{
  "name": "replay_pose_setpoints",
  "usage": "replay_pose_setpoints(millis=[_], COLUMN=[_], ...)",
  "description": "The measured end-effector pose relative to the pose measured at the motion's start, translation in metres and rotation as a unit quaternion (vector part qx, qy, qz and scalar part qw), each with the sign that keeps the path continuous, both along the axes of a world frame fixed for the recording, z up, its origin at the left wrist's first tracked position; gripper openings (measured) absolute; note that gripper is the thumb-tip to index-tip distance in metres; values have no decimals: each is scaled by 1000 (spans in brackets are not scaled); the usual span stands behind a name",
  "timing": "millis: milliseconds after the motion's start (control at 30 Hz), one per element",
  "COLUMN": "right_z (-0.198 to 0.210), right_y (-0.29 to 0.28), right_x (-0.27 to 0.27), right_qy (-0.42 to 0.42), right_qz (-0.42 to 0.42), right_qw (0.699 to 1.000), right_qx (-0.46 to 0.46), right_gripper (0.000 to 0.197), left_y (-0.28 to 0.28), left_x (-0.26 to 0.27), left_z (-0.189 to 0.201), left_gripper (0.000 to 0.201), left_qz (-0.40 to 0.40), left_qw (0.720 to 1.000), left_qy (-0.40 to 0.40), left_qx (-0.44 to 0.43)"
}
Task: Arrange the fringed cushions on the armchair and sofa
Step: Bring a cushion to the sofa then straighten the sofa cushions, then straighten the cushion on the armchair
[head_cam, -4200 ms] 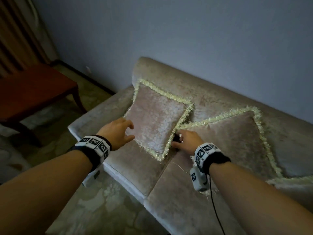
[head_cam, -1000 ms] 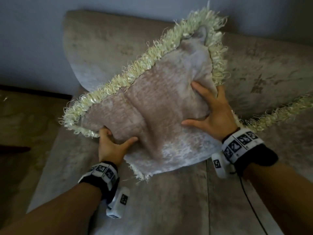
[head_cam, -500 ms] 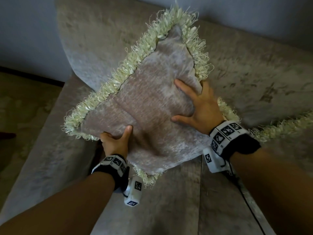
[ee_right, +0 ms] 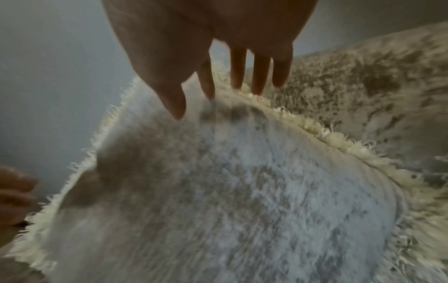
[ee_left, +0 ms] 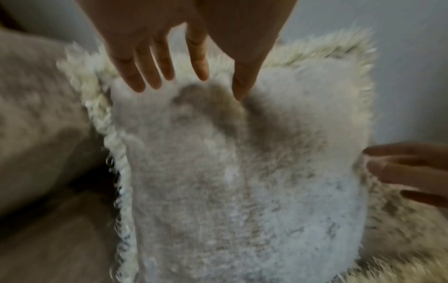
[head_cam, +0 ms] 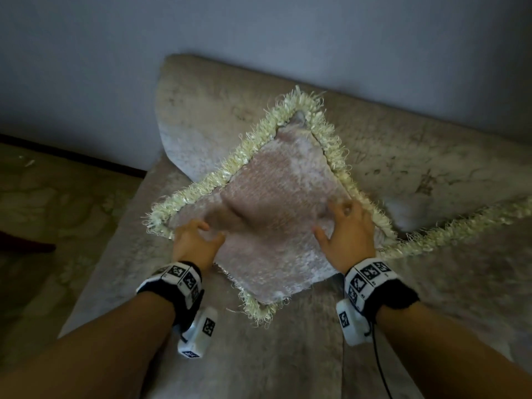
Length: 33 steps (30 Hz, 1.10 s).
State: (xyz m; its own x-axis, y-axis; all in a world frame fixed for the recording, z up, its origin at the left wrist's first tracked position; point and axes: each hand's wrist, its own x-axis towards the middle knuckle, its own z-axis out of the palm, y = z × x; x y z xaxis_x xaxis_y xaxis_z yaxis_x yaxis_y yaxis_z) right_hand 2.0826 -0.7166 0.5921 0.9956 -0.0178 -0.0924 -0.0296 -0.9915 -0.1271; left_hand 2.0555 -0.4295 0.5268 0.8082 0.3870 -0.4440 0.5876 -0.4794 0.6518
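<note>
Cushion point(head_cam: 276, 214) hides part of the sofa point(head_cam: 201, 110); both hands' blurred fingers point(head_cam: 342, 208) spread, released.

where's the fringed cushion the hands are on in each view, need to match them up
Head: fringed cushion at centre, standing on one corner against the sofa back, between the left hand and the right hand.
Left wrist: fringed cushion fills the middle, below the fingers.
Right wrist: fringed cushion fills the lower centre.
Shared landmark: the cream fringe.

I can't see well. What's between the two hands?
The pinkish face of the fringed cushion fills the stretch between the left hand and right hand, clearest in the head view.
</note>
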Motion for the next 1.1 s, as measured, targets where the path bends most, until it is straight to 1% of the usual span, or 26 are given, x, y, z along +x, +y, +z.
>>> replay_pose_setpoints(millis=[67,167,233,300,467,533,600,700,800,900,1000,1100], right_z=[15,46,71,98,165,189,208,232,253,269,277,275], right_y=[12,41,69,103,214,270,330,419,498,564,620,665], right_x=[-12,-32,-49,-68,-118,-137,-154,-187,-221,-258,-298,-350], right_qy=[90,167,185,196,191,175,140,116,102,100,107,107], right_qz=[22,73,104,135,238,284,332,412,501,588,653,702], right_qw=[996,983,977,971,952,943,933,904,859,803,750,703], right_qx=[-18,1,13,17,5,1,-2,5,5,-1,-11,-21], right_gripper=[62,62,62,62,61,59,59,60,63,61,61,60], left_y=[16,47,70,98,193,240,287,348,393,423,438,440], left_x=[-9,-34,-56,-84,-167,-204,-244,-309,-374,-441,-510,-584], left_z=[30,74,105,139,225,257,286,321,345,358,364,359], left_gripper=[35,32,35,37,41,43,43,42,42,42,43,41], left_qz=[-63,-157,-210,-239,-255,-222,-169,-83,-5,87,172,245], left_qw=[997,985,973,964,951,954,959,964,964,961,950,932], left_qy=[-21,-41,-39,-39,-40,-47,-50,-37,-20,-1,18,53], left_qx=[27,66,89,107,168,195,222,248,265,262,259,261])
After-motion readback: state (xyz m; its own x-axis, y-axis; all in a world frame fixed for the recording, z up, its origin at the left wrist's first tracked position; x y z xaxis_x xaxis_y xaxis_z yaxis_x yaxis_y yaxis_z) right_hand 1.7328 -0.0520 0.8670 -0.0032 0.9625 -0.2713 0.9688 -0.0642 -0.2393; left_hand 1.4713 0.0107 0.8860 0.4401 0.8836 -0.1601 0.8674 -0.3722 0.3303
